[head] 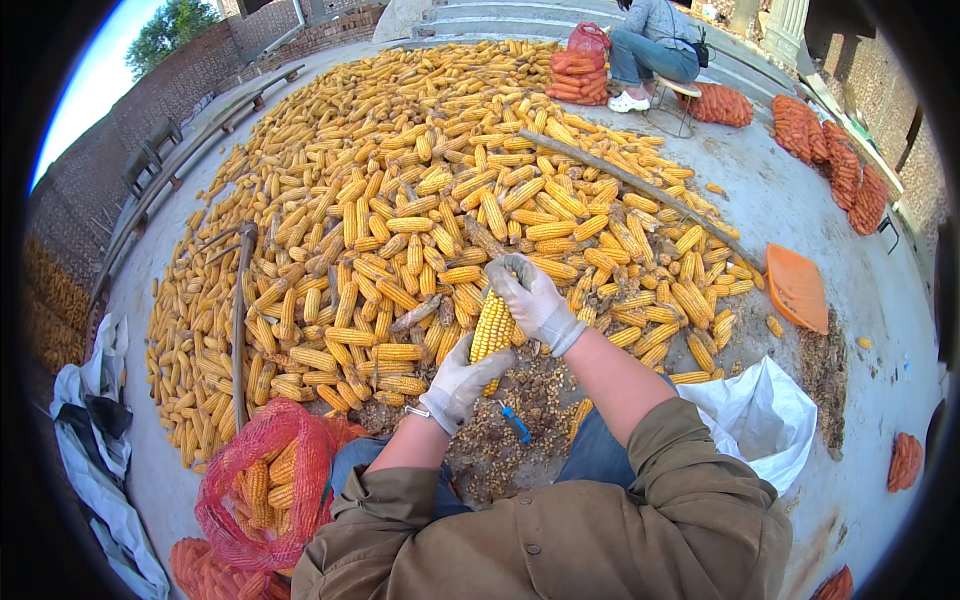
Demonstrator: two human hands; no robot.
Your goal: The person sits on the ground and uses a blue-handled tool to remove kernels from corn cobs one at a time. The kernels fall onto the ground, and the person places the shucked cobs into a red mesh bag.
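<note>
A yellow ear of corn (493, 328) stands nearly upright between my two gloved hands. My left hand (466, 381) grips its lower end. At its top, my right hand (525, 294) has the fingers bent around the tip. Beyond them spreads a large heap of husked corn ears (412, 225). A blue-handled tool (515, 424) lies on the ground among loose kernels, just below my hands. To the left of my knee, an open red mesh bag (255, 487) holds several ears. A white woven sack (750, 420) lies at my right.
A long wooden pole (637, 184) lies across the heap's right side, near an orange dustpan-like scoop (796, 289). A wooden-handled rake (241, 322) rests at the left. Another person (660, 45) sits on a stool at the back, beside filled red mesh bags (579, 75).
</note>
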